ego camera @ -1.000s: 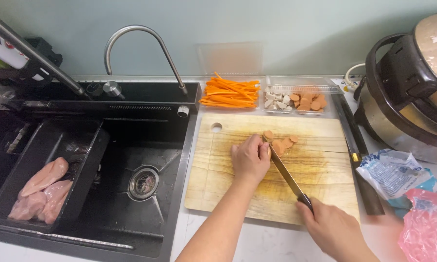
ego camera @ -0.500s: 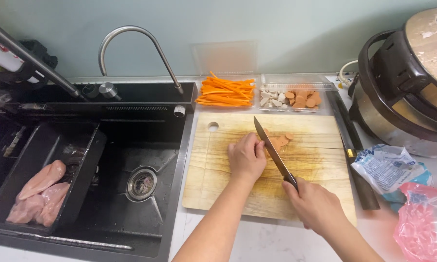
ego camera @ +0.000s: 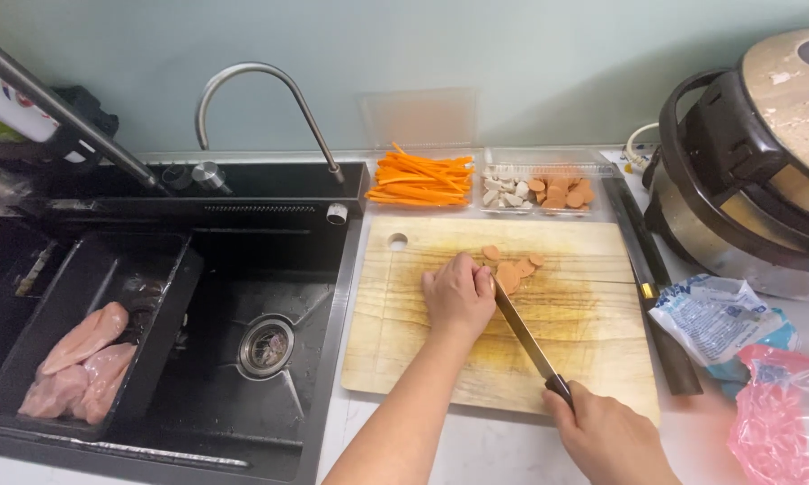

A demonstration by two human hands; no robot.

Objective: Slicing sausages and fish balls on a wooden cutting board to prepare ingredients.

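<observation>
My left hand [ego camera: 459,295] rests curled on the wooden cutting board [ego camera: 584,332], its fingers closed over something I cannot see, next to several round sausage slices [ego camera: 510,269]. My right hand [ego camera: 606,438] grips the dark handle of a kitchen knife [ego camera: 523,334] near the board's front edge. The blade runs up and left, with its tip lying right against my left hand's fingers beside the slices.
Clear trays behind the board hold carrot strips [ego camera: 419,178] and sliced sausage with pale pieces [ego camera: 539,190]. A black sink [ego camera: 243,359] with a curved tap [ego camera: 269,99] lies left, raw chicken [ego camera: 76,364] in its tray. A cooker [ego camera: 755,171], another knife [ego camera: 651,287] and plastic bags [ego camera: 764,359] stand right.
The knife blade, raised and tilted half a second ago, has come down against my left hand's fingers. My right hand has drawn back toward the board's front edge.
</observation>
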